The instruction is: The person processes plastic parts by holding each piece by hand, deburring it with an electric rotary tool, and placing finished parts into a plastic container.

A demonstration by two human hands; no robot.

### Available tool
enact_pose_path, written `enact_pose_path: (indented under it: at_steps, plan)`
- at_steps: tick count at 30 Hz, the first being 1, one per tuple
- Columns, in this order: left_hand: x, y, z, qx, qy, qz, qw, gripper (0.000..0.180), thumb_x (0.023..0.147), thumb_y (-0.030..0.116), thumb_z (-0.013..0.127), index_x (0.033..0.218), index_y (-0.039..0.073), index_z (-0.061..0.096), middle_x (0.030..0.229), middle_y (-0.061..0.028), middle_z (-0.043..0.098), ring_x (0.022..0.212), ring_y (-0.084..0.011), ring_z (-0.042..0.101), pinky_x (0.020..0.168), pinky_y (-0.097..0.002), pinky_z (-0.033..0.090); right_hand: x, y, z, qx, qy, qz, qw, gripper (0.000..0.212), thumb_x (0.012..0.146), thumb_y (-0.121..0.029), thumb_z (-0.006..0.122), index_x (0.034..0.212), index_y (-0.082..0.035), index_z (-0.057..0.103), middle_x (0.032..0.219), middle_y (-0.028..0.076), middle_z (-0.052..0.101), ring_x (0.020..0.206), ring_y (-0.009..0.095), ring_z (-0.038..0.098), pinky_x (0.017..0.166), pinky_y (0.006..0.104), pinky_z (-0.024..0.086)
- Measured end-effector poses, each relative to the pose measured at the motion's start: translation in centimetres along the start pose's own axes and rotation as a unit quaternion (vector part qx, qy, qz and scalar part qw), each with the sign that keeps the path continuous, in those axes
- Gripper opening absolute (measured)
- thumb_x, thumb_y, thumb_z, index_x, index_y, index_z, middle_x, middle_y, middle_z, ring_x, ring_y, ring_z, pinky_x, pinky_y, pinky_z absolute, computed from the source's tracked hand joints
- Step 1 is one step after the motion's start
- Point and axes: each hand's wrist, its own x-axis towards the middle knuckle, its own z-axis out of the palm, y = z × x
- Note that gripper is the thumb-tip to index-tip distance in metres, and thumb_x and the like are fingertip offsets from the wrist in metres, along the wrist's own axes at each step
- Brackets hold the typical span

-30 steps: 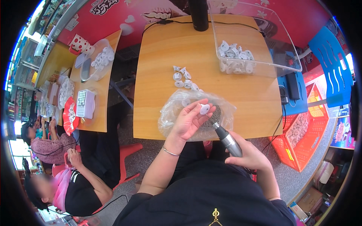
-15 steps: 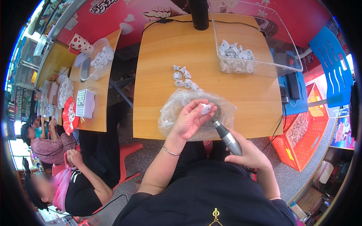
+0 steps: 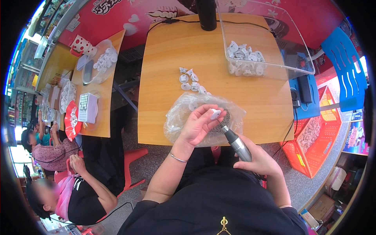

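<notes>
1. The person's left hand is pinched closed, thumb and fingers clamped on a small round white piece, which sits right at its fingertips.
2. The right hand is wrapped around a silver and black power driver; its narrow tip points up and leftward, just short of the left hand's fingers and, as far as I can see, apart from the white piece.
3. Beneath the left hand a clear plastic bag lies on the wooden surface, with a heap of tiny dark grey bits in it, too small for me to make out singly.
4. Ahead of the left hand, beyond the bag, there's a loose cluster of white pieces, some flat, some tipped on edge.
5. Farther off, ahead of the right hand, a clear plastic bin holds a pile of similar pieces. A black cylinder stands at the far edge.
6. Out to the right of the right hand, an orange crate on the floor carries pale pieces, near a blue chair.
7. Well left of the left hand, a co-worker in a pink scarf sits with both hands drawn together.
</notes>
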Motion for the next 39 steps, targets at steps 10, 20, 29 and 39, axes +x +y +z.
enact_pose_path:
  at_steps: [10, 20, 29, 39]
  plan:
    - [0.0, -0.2, 0.2, 0.016, 0.008, 0.007, 1.000, 0.018, 0.094, 0.009, 0.055, 0.108, 0.000, 0.059, 0.110, -0.0146, 0.063, 0.108, -0.0255, 0.061, 0.093, -0.0345, 0.052, 0.1, 0.7, 0.0, -0.002, 0.005, -0.012, 1.000, 0.088, 0.072, -0.017, 0.081, 0.142, -0.003, 0.030, 0.101, 0.009, 0.057, 0.086, 0.016, 0.060, 0.078, 0.0305, 0.049]
    - [-0.1, -0.4, 0.2, 0.025, 0.023, 0.011, 0.999, 0.017, 0.093, 0.009, 0.056, 0.107, -0.001, 0.059, 0.110, -0.0146, 0.062, 0.108, -0.0261, 0.060, 0.094, -0.0359, 0.051, 0.2, 0.7, 0.1, -0.007, 0.014, -0.008, 1.000, 0.090, 0.070, -0.019, 0.082, 0.142, -0.004, 0.031, 0.104, 0.010, 0.057, 0.084, 0.016, 0.061, 0.077, 0.0305, 0.050]
    - [-0.1, -0.4, 0.2, 0.024, 0.027, 0.005, 0.999, 0.017, 0.093, 0.009, 0.056, 0.107, -0.001, 0.058, 0.109, -0.0148, 0.062, 0.107, -0.0252, 0.061, 0.093, -0.0345, 0.052, 0.3, 1.2, 0.1, -0.037, 0.019, -0.025, 0.999, 0.090, 0.070, -0.019, 0.082, 0.142, -0.004, 0.031, 0.107, 0.010, 0.056, 0.085, 0.016, 0.060, 0.077, 0.0304, 0.049]
    - [-0.2, -0.4, 0.1, 0.025, 0.021, 0.004, 0.999, 0.017, 0.094, 0.009, 0.056, 0.107, -0.001, 0.059, 0.111, -0.0151, 0.062, 0.107, -0.0251, 0.061, 0.093, -0.0354, 0.052, 0.4, 0.9, 0.1, -0.007, 0.011, -0.005, 1.000, 0.091, 0.070, -0.020, 0.083, 0.143, -0.004, 0.031, 0.108, 0.010, 0.056, 0.085, 0.016, 0.060, 0.078, 0.0302, 0.049]
